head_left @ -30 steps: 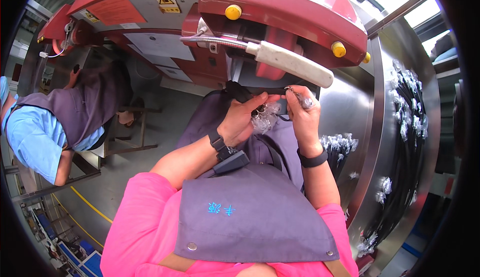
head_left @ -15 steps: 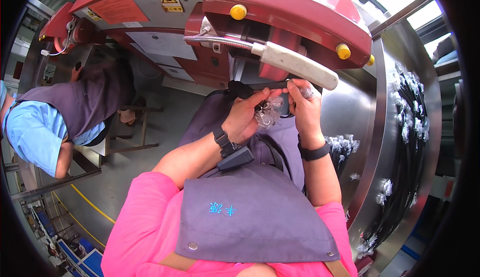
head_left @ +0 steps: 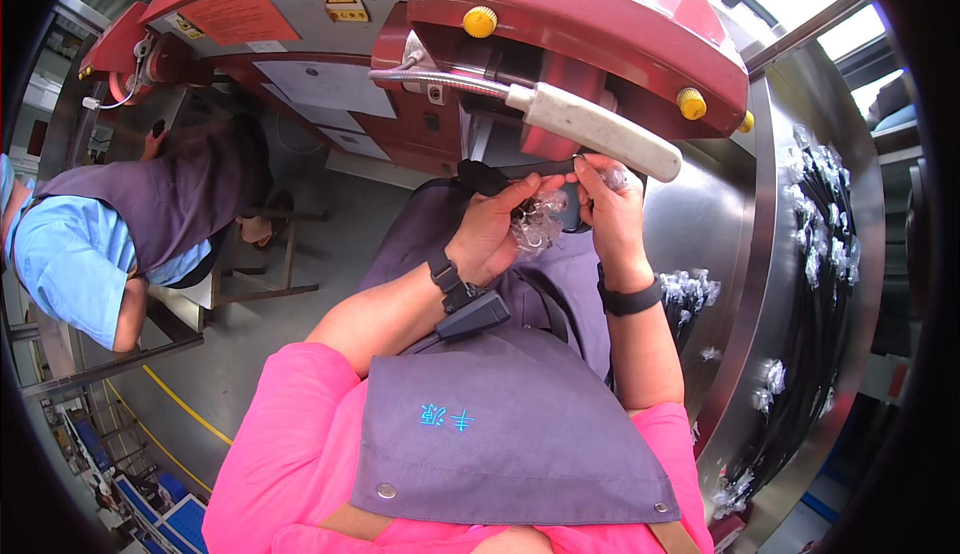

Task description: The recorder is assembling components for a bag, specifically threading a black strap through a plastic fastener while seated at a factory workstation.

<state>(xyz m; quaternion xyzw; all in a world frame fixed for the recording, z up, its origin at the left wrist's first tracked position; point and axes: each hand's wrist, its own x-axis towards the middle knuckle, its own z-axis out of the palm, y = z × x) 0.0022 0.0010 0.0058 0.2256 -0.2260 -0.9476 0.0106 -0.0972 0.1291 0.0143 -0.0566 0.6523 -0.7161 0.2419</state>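
Observation:
Both my hands are raised in front of my lap, just below the red machine. Between them runs a dark strap-like piece [head_left: 540, 168], pulled roughly level. My left hand [head_left: 482, 236] is closed on it, and crumpled clear plastic wrap [head_left: 538, 226] bunches out by its fingers. With thumb and fingertips my right hand [head_left: 612, 216] pinches the strap's right end, where more clear wrap shows. A black bunched part [head_left: 482, 178] of what I hold lies beyond my left fingers. What sits beneath the wrap cannot be made out.
Overhead is a red machine [head_left: 570, 29] with yellow knobs and a pale lamp-like bar [head_left: 600, 134] close above my hands. On the right, a metal trough [head_left: 745, 354] holds several black straps [head_left: 815, 274] with plastic-wrapped ends. A co-worker [head_left: 150, 204] sits at the left.
Almost nothing differs. My hands keep the same hold on the strap, and the view has shifted very slightly.

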